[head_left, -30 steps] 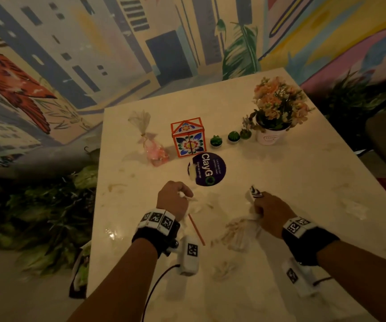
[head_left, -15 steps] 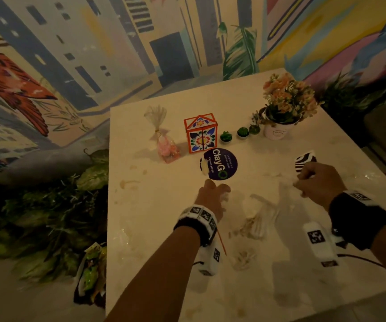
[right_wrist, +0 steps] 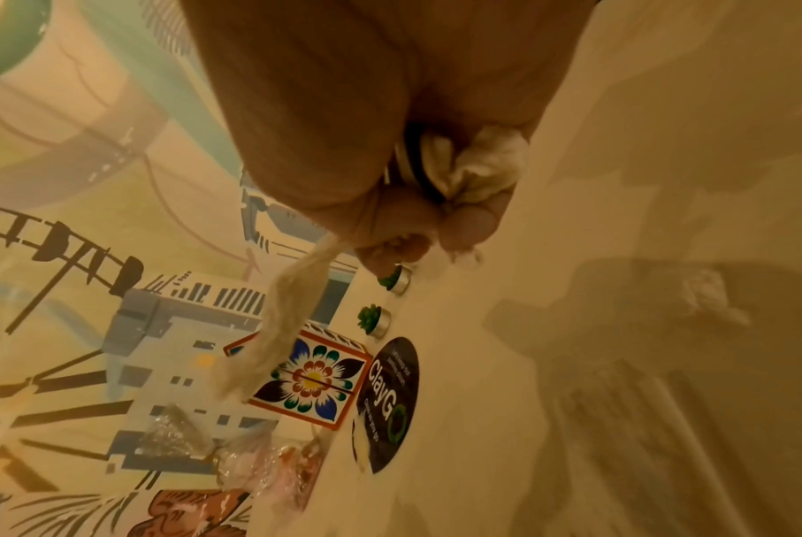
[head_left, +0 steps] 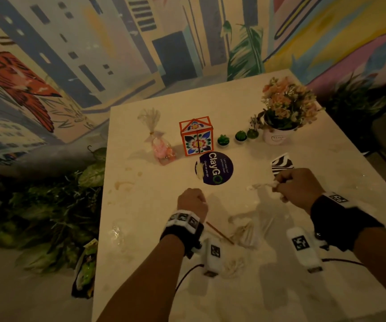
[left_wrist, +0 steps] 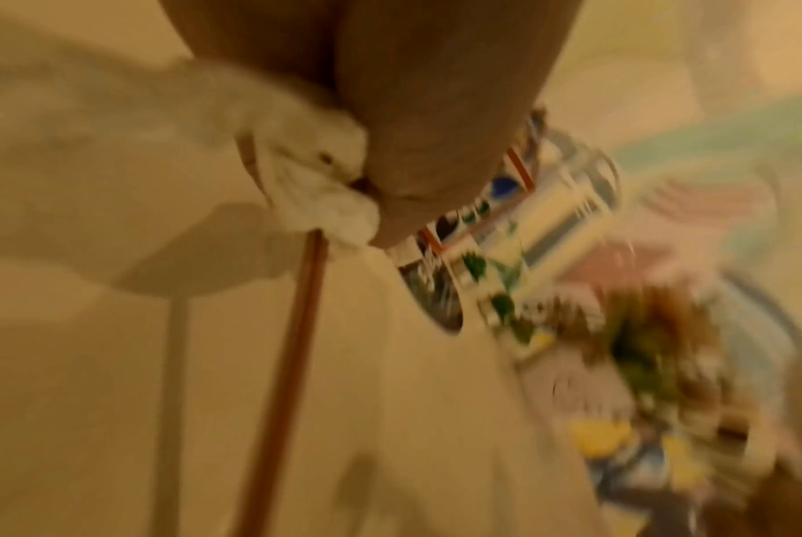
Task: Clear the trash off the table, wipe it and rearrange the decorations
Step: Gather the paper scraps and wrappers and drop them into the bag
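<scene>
My left hand (head_left: 193, 202) is fisted over the pale table (head_left: 140, 205), gripping a crumpled white tissue (left_wrist: 316, 189) and the top of a thin brown stick (left_wrist: 288, 363). My right hand (head_left: 296, 185) sits to the right, clutching a zebra-striped wrapper (head_left: 281, 165) together with crumpled tissue (right_wrist: 476, 163); a twisted strand (head_left: 260, 186) trails from it to the left. More crumpled paper scraps (head_left: 245, 231) lie between my wrists. Along the back stand a sweets bag (head_left: 161, 147), a flowered box (head_left: 196, 138), three small green candles (head_left: 223, 140) and a flower pot (head_left: 280, 117).
A round dark ClayGO sticker (head_left: 215, 168) lies just beyond my left hand. Brown stains (head_left: 123, 184) mark the table's left part. Leafy plants (head_left: 47, 205) fill the floor on the left, and a painted wall (head_left: 94, 54) runs behind.
My right hand swung right across the table, lifting off the scrap pile with the striped wrapper and tissue. My left hand shifted slightly forward, still fisted.
</scene>
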The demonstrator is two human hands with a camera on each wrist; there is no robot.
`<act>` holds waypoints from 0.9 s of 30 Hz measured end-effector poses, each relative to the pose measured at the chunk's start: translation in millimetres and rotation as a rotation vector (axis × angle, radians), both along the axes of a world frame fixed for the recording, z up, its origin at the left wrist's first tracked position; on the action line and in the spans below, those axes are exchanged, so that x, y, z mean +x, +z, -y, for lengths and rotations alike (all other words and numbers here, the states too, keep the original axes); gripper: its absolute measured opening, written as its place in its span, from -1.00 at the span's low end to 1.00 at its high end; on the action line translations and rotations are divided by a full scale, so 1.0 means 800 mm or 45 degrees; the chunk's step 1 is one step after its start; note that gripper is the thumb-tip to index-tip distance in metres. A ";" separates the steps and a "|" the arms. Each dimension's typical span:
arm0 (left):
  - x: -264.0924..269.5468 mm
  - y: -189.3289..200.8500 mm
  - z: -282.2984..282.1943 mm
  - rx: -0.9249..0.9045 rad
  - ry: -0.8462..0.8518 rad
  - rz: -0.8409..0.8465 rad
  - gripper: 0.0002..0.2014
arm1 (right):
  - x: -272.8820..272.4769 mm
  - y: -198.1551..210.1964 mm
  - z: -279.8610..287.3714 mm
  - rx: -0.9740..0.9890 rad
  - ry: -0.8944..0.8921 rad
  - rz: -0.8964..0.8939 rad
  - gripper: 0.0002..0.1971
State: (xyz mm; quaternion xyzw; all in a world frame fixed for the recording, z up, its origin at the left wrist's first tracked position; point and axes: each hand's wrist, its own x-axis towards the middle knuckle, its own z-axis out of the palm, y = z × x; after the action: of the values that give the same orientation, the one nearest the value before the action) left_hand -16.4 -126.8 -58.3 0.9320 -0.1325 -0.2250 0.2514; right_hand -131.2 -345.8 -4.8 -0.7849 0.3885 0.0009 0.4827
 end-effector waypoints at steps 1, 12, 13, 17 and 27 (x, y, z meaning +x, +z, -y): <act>0.005 0.003 -0.010 -0.052 0.116 -0.035 -0.79 | 0.004 0.001 -0.002 0.002 0.008 0.002 -0.79; 0.028 -0.009 -0.063 -0.045 -0.404 0.047 -0.84 | 0.024 -0.006 -0.051 -0.051 0.043 0.014 -0.76; 0.024 -0.014 -0.067 0.016 -0.552 0.030 -0.83 | 0.021 -0.008 -0.056 -0.050 0.032 0.017 -0.76; 0.012 -0.033 -0.083 0.015 -0.777 0.128 -0.83 | 0.009 -0.017 -0.072 -0.060 -0.006 -0.010 -0.76; 0.005 -0.027 -0.085 0.204 -1.123 0.262 -0.79 | -0.003 -0.010 -0.096 -0.094 -0.042 -0.028 -0.74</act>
State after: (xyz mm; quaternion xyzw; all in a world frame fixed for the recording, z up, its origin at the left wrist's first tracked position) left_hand -12.7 -58.9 -79.9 0.8206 -0.5228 -0.2265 0.0443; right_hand -133.5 -269.2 -12.7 -0.7955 0.4066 -0.0126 0.4491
